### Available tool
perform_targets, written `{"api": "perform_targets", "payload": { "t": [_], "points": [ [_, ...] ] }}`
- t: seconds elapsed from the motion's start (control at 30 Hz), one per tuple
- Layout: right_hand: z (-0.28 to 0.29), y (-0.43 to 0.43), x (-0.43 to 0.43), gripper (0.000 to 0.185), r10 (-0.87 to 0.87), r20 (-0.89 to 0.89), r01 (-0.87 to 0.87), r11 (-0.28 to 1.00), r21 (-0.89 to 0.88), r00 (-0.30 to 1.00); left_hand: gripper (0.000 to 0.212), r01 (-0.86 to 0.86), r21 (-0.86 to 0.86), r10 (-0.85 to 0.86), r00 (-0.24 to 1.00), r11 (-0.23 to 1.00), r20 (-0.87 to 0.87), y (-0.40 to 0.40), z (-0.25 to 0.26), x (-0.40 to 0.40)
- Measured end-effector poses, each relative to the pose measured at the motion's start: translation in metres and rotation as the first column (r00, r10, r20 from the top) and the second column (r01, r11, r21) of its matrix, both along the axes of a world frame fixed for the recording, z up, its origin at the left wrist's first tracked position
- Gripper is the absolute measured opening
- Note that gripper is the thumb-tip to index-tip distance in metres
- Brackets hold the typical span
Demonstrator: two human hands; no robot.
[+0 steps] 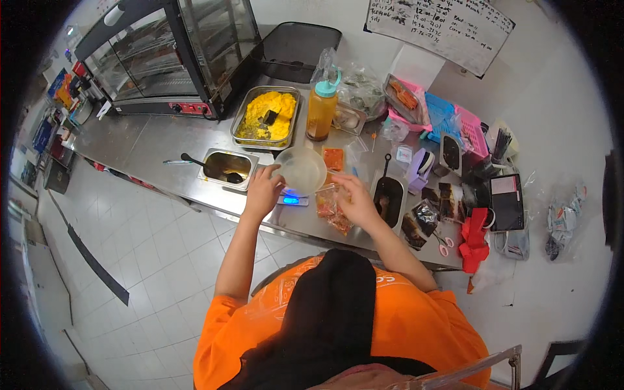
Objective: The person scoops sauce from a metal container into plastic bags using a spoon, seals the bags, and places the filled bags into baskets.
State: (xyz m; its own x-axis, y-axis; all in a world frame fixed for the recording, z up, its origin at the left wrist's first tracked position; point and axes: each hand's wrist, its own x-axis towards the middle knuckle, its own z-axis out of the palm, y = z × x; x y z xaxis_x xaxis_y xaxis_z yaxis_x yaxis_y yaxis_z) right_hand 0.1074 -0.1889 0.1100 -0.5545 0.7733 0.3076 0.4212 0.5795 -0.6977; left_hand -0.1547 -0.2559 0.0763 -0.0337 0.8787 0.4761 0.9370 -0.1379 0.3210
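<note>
A round translucent plastic bowl (301, 170) is at the middle of the counter, over a small digital kitchen scale (292, 200) with a lit blue display. Whether the bowl rests on the scale cannot be told. My left hand (265, 189) grips the bowl's left rim with thumb and fingers. On the opposite side, the fingertips of my right hand (353, 197) hold its right edge. Below my right hand lies a clear bag of orange-red food (333, 212). Another flat orange-red packet (333, 159) lies just behind it.
Left of the bowl stands a steel pan with a black ladle (226, 165). Behind are a tray of yellow food (273, 114), a teal-capped bottle (321, 112) and a glass warming cabinet (165, 58). To the right are a dark-filled pan (389, 197), scissors (444, 246) and a tablet (507, 202).
</note>
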Motion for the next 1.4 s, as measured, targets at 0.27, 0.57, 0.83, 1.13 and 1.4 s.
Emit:
{"api": "perform_targets", "payload": {
  "t": [0.27, 0.57, 0.83, 1.13, 1.4],
  "points": [
    [0.012, -0.021, -0.026, 0.040, 0.014, -0.271, -0.146, 0.869, -0.474, 0.962, 0.017, 0.239, -0.026, -0.154, 0.701, 0.971, 0.697, -0.016, 0.066, 0.051],
    [0.023, -0.020, -0.022, 0.013, -0.051, -0.483, -0.217, 0.849, -0.482, 0.874, 0.015, 0.264, 0.006, -0.067, 0.225, 0.965, 0.972, -0.018, 0.057, 0.067],
    [0.034, -0.023, -0.018, 0.017, -0.099, -0.613, -0.294, 0.810, -0.507, 0.783, 0.011, 0.299, 0.126, -0.198, 0.223, 0.946, 0.955, -0.024, 0.068, 0.073],
    [0.054, -0.047, -0.028, 0.010, -0.145, -0.737, -0.581, 0.524, -0.623, 0.660, 0.013, 0.330, 0.221, -0.371, 0.513, 0.918, 0.774, -0.040, 0.078, 0.071],
    [0.018, -0.044, -0.014, 0.008, -0.195, -0.701, -0.545, 0.500, -0.673, 0.686, 0.008, 0.365, 0.119, -0.347, 0.657, 0.923, 0.669, -0.036, 0.067, 0.085]
  ]
}}
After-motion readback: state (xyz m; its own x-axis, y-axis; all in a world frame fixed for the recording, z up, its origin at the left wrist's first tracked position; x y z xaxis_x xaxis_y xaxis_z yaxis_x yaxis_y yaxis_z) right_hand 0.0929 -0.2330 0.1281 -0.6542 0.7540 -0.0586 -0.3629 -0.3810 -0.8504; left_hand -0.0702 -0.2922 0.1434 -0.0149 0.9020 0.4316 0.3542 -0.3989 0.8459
